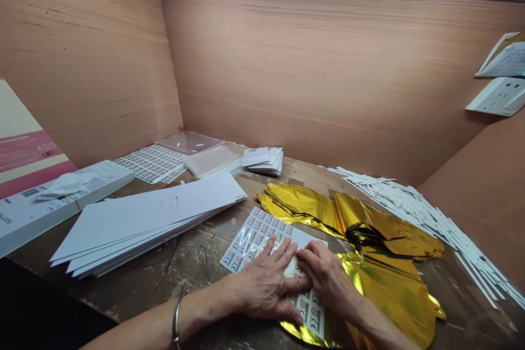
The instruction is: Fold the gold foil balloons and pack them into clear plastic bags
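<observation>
My left hand [266, 281] lies spread over a sheet of small CE-mark stickers [252, 235], fingers apart and pressing it down. Close beside it, my right hand [326, 276] has its fingers curled together at a bare white part of the sheet; what they pinch is hidden. The sheet's lower corner overlaps a flat gold foil balloon [397, 290]. More folded gold foil balloons [305, 205] lie just behind and to the right of the sheet.
Left of the sheet sits a stack of long white cards [151, 210], with a balloon box [106, 178] beyond. Further back lie more sticker sheets [151, 161], clear plastic bags [213, 158] and printed leaflets [264, 158]. White strips [394, 197] spread along the right wall.
</observation>
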`<state>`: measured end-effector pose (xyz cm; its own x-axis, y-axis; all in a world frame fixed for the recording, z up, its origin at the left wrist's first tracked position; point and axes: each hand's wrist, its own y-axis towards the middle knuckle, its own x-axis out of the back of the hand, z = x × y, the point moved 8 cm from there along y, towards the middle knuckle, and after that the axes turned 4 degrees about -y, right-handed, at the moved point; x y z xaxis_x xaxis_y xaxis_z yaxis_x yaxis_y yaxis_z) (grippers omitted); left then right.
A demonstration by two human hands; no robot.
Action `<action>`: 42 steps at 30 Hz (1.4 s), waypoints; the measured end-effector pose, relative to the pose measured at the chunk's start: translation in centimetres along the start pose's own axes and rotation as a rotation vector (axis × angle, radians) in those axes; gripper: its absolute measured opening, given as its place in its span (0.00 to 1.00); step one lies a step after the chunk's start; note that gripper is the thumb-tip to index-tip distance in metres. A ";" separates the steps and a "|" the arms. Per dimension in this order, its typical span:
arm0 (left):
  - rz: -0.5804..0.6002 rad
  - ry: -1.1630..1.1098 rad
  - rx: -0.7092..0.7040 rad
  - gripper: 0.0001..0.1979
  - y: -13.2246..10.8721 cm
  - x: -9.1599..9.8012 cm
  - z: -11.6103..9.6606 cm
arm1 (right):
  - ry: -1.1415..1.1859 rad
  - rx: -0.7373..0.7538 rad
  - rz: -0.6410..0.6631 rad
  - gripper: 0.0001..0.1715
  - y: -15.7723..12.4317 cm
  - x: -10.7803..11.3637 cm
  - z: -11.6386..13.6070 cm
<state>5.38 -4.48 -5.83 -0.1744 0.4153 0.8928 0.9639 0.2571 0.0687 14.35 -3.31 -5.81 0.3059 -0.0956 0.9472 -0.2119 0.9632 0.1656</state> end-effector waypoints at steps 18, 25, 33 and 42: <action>-0.016 -0.001 0.009 0.31 0.0 0.0 0.2 | 0.052 0.165 -0.037 0.07 0.4 -0.8 0.3; 0.007 -0.021 0.019 0.31 0.0 -0.1 0.1 | 0.326 0.068 0.035 0.06 2.4 2.8 -0.4; -0.047 0.062 -0.002 0.23 0.3 0.7 -0.3 | 0.471 0.005 0.054 0.03 11.7 3.8 -3.5; -0.301 0.346 0.072 0.26 1.5 -4.2 4.2 | 0.371 -0.023 0.027 0.02 20.3 -0.6 -7.7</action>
<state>6.73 -2.17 -11.37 -0.3550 0.0008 0.9349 0.8623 0.3866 0.3271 17.00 18.19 -5.13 0.6167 0.0235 0.7868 -0.2047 0.9699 0.1315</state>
